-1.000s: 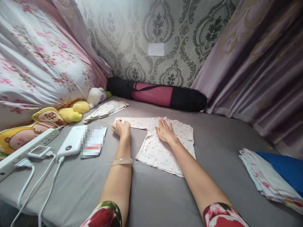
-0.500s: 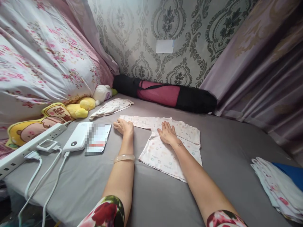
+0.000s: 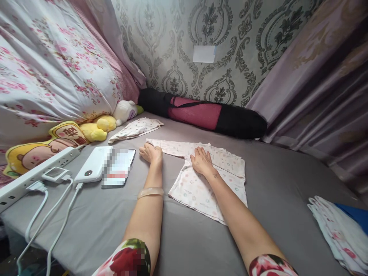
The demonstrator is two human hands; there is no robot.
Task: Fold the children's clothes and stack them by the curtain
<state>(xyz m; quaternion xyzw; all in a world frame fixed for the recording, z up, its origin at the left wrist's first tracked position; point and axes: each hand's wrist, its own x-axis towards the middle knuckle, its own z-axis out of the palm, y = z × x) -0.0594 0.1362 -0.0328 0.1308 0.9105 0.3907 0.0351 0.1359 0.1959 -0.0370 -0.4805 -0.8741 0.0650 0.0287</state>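
Note:
A small pale shirt (image 3: 209,191) with pastel prints lies on the grey bedsheet, one side folded over and a sleeve (image 3: 169,148) stretched out to the left. My left hand (image 3: 151,152) is closed at the end of that sleeve, its fingers curled on the cuff; the fingertips are partly hidden. Flat on the body of the shirt, near the base of the sleeve, rests my right hand (image 3: 202,160) with fingers extended.
Left of my arms are a phone (image 3: 118,168), a white power bank (image 3: 93,165) and a power strip (image 3: 37,178) with cables. Folded cloth (image 3: 138,129), plush toys (image 3: 103,124) and a long black-and-pink bag (image 3: 195,113) lie behind. Folded clothes (image 3: 339,230) are at right.
The view has shifted slightly. Both hands keep nearly the same places on the shirt, and the shirt's layout looks unchanged.

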